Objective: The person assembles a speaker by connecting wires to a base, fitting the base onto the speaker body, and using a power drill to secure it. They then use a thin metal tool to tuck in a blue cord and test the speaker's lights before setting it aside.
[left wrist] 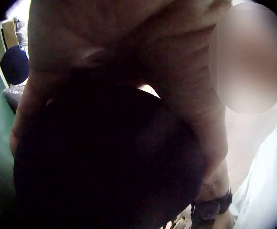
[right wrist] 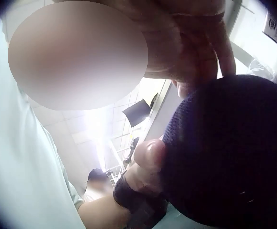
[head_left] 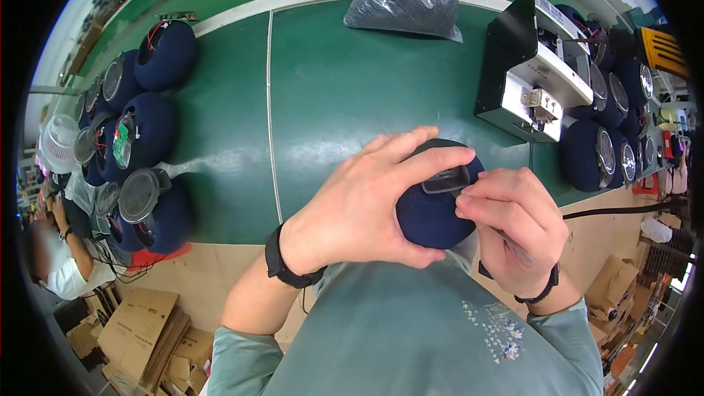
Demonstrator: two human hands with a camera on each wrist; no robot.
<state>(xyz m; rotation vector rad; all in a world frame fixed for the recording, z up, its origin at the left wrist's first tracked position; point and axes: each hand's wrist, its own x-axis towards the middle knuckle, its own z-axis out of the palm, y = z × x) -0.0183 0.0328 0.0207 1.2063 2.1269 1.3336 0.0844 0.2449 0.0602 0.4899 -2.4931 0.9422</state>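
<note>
A round, navy fabric-covered ball-shaped housing [head_left: 433, 221] is held at the table's near edge, close to the person's body. The left hand [head_left: 356, 209] grips it from the left, thumb on the near side and fingers over the far side. On its upper face sits a black rounded frame [head_left: 446, 180], where the right hand [head_left: 519, 224] pinches at the right edge with curled fingers. Dark and close, the housing [left wrist: 105, 167] fills much of the left wrist view. In the right wrist view, the left thumb [right wrist: 150, 155] presses the housing's side [right wrist: 229, 152].
Several navy housings [head_left: 158, 132] with clear round covers stand at the left, and more [head_left: 583, 154] at the right. A black-and-white machine [head_left: 532, 66] stands right of centre. At the back lies a plastic bag [head_left: 407, 0] of dark material. Another person [head_left: 70, 264] sits at far left.
</note>
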